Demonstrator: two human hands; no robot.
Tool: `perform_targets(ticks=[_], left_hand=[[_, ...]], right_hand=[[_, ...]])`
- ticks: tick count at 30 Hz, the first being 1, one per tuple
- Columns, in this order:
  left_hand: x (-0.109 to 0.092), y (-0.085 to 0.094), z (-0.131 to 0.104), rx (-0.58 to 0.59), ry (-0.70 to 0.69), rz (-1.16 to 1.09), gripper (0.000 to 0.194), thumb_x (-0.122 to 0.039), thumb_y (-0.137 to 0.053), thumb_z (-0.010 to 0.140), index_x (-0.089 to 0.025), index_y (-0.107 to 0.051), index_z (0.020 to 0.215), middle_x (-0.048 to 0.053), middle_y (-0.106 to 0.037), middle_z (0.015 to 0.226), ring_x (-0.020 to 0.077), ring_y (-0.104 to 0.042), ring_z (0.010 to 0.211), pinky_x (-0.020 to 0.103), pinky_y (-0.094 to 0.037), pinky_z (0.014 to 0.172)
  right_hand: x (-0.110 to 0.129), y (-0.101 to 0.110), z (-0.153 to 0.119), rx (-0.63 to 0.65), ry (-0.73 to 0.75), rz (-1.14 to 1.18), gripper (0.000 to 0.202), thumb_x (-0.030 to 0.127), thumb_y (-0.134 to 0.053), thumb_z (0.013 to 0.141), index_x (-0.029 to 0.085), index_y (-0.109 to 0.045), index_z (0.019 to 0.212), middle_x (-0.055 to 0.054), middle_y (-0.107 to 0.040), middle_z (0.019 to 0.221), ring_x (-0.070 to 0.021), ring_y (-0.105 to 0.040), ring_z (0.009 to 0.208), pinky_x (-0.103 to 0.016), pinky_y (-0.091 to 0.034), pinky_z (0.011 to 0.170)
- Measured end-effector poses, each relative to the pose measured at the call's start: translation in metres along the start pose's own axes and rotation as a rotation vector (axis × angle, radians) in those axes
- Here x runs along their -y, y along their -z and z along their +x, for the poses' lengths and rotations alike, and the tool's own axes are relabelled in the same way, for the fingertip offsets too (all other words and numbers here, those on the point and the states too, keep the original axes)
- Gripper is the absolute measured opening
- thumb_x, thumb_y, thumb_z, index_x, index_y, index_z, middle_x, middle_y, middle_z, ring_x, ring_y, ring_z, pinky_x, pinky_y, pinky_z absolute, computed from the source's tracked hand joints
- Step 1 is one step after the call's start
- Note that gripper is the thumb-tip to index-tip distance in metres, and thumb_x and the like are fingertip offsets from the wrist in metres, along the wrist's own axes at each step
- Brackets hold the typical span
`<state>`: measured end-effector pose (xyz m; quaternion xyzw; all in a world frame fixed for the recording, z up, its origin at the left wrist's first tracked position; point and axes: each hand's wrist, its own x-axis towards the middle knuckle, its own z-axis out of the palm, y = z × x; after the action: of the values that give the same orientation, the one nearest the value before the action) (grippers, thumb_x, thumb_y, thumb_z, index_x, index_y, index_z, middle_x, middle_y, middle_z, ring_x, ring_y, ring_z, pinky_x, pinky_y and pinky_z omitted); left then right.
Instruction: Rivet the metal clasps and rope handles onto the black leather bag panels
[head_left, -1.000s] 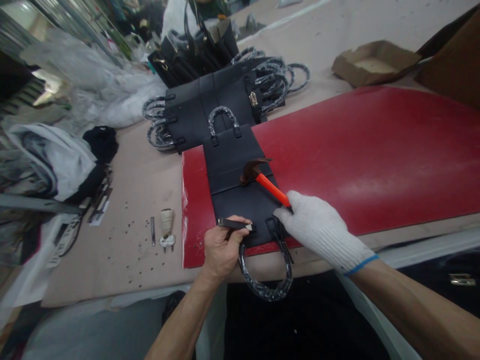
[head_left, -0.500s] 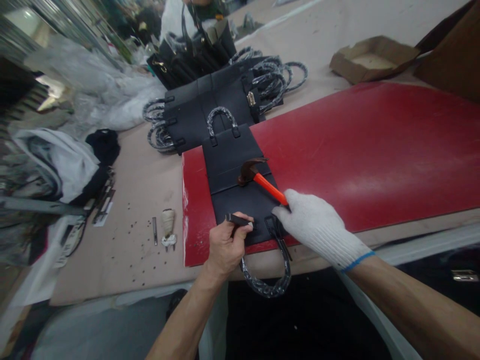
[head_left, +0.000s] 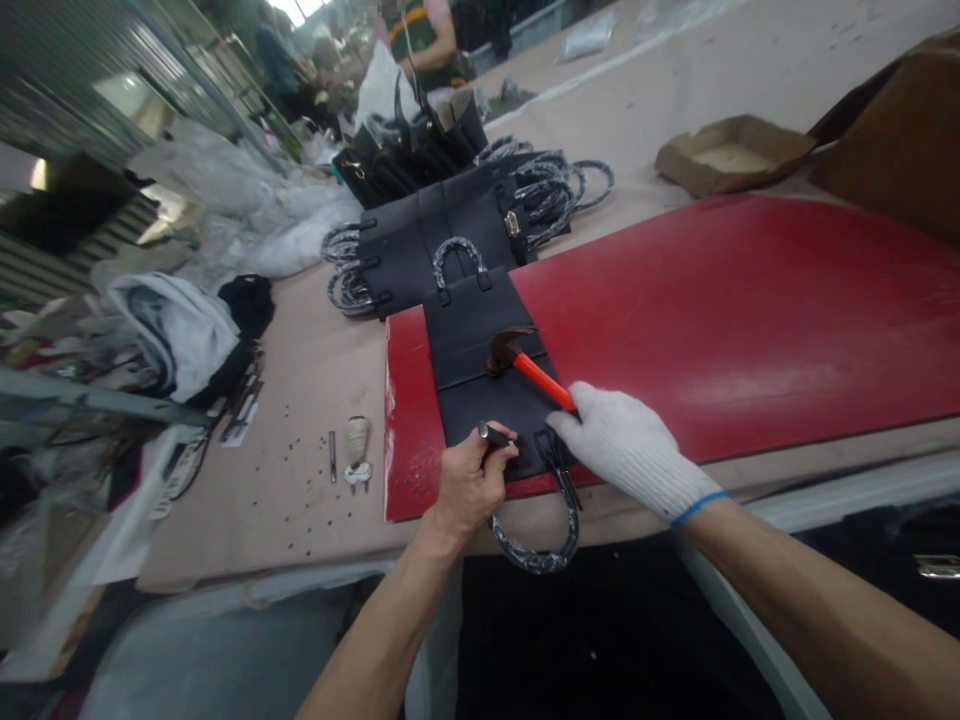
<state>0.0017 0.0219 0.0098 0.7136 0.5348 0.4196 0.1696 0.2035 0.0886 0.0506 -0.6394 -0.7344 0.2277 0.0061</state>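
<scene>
The beige table (head_left: 315,360) bears a red mat (head_left: 720,330) from centre to right, stacked black bag pieces (head_left: 412,235) upper centre, a cardboard tray (head_left: 691,172) upper right.

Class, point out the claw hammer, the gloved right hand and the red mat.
Claw hammer (head_left: 541,377): head view, on the orange handle.
Gloved right hand (head_left: 624,440): head view, on the glove's back.
Red mat (head_left: 727,320): head view, on the bare stretch right of the hammer.

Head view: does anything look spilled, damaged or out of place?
Yes. Dark specks lie scattered on the table left of the red board, like spilled bits, though too small to identify. The board's left edge looks scuffed, with pale marks.
</scene>
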Motion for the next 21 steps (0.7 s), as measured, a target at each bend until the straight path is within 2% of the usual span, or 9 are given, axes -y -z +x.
perform_targets(ticks=[9,15,18,21], left_hand=[[0.004,-0.002,0.004,0.049,0.072,-0.08,0.012,-0.018,-0.059,0.093,-0.021,-0.065,0.103,0.004,-0.08,0.093,0.0179,-0.078,0.083,0.028,-0.063,0.079],[0.006,-0.007,0.0,0.019,-0.028,-0.054,0.013,-0.016,-0.058,0.094,-0.021,-0.064,0.105,0.005,-0.079,0.094,0.0195,-0.078,0.087,0.029,-0.062,0.08],[0.005,-0.007,0.001,0.04,-0.042,-0.016,0.013,-0.016,-0.057,0.095,-0.022,-0.064,0.104,0.006,-0.078,0.096,0.0206,-0.077,0.087,0.029,-0.061,0.079],[0.005,-0.006,0.003,0.073,-0.036,-0.022,0.011,-0.015,-0.057,0.095,-0.022,-0.063,0.102,0.006,-0.076,0.094,0.0204,-0.076,0.085,0.029,-0.059,0.079]], right_hand=[[-0.003,0.008,-0.002,-0.02,0.055,0.124,0.033,0.046,-0.047,0.099,0.018,-0.064,0.091,-0.009,-0.069,0.084,-0.0222,-0.063,0.077,-0.031,-0.03,0.061],[-0.006,0.008,-0.005,-0.069,0.1,0.217,0.03,0.042,-0.047,0.098,0.02,-0.058,0.081,-0.003,-0.062,0.073,-0.0178,-0.057,0.069,-0.029,-0.032,0.06],[-0.007,0.022,-0.016,-0.12,0.142,0.269,0.034,0.044,-0.039,0.1,0.023,-0.05,0.076,0.0,-0.056,0.067,-0.0165,-0.055,0.065,-0.028,-0.035,0.059],[-0.005,0.052,-0.04,-0.207,0.185,0.403,0.038,0.05,-0.037,0.102,0.025,-0.043,0.075,0.003,-0.053,0.063,-0.0157,-0.052,0.058,-0.028,-0.036,0.057]])
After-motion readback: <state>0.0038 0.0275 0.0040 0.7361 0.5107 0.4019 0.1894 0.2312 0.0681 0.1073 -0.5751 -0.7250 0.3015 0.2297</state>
